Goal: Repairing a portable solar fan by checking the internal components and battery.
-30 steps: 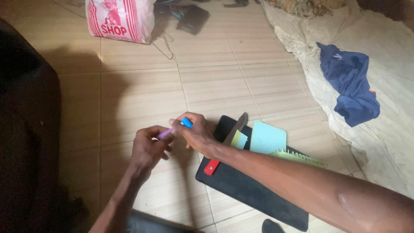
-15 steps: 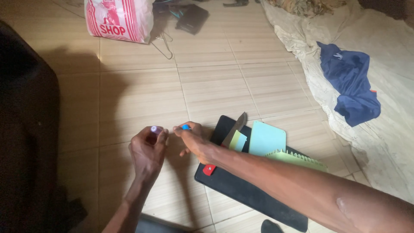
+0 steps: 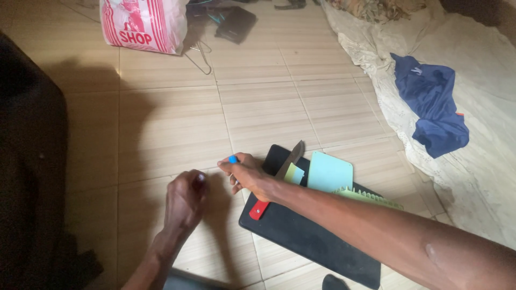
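Note:
My right hand (image 3: 248, 176) reaches across from the right and pinches a small blue piece (image 3: 232, 159) between its fingertips, just above the tiled floor. My left hand (image 3: 184, 201) is a short gap to its left, curled shut around a small purplish piece, of which only a dark tip shows. Right behind my right hand lies a black board (image 3: 306, 241). On it rest a knife with a red handle (image 3: 259, 209), a light blue card (image 3: 329, 172), a small yellow-green card (image 3: 294, 174) and a green toothed strip (image 3: 371, 196).
A red and white plastic bag (image 3: 142, 24), a wire hanger (image 3: 199, 58) and a dark pouch (image 3: 236, 24) lie at the far side. A blue garment (image 3: 430, 107) lies on a cream sheet (image 3: 484, 172) on the right. A dark bulky shape (image 3: 27, 161) fills the left.
My hands were joined on one small purple and blue item. They have pulled apart, the blue piece staying with the right hand and the purple one with the left, which dropped lower.

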